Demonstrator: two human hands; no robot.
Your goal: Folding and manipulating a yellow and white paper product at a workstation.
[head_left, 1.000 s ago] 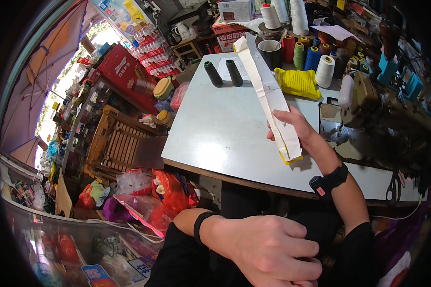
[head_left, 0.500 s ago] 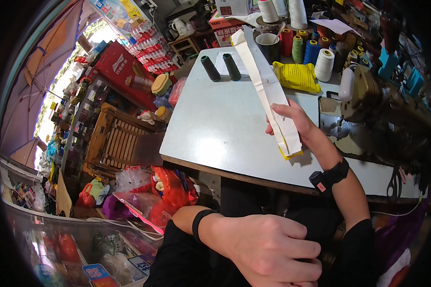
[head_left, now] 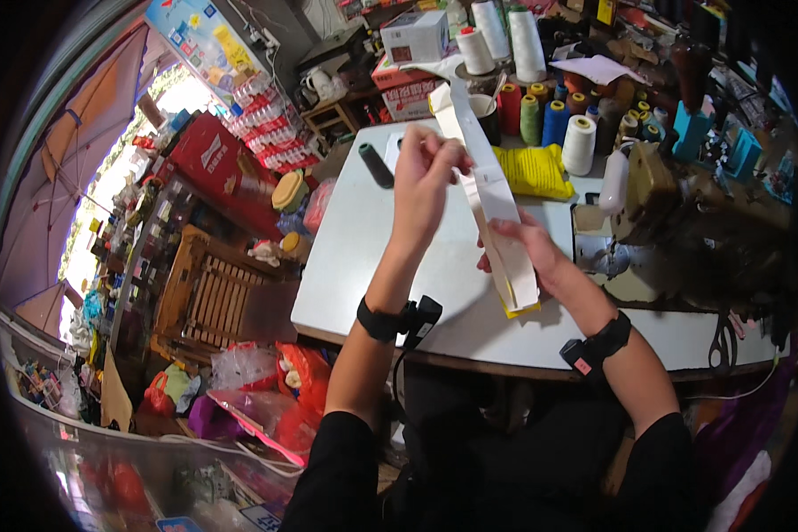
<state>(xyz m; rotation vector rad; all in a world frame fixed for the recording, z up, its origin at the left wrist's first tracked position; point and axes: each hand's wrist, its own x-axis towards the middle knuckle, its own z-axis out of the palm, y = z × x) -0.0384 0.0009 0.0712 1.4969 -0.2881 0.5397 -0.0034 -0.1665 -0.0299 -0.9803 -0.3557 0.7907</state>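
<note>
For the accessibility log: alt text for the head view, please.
Both hands hold a long white fabric strip above a pale table: the left hand pinches its upper part, the right hand grips lower down. Thread spools and a sewing machine stand behind.

A pale grey table (head_left: 363, 266) bears a dark spool (head_left: 377, 165) left of the hands, and yellow cloth (head_left: 532, 170) right of them.

Bare grey table (head_left: 372, 266) lies open left of both hands; thread cones (head_left: 541, 115) and sewing machine (head_left: 656, 191) crowd the far-right side.
</note>
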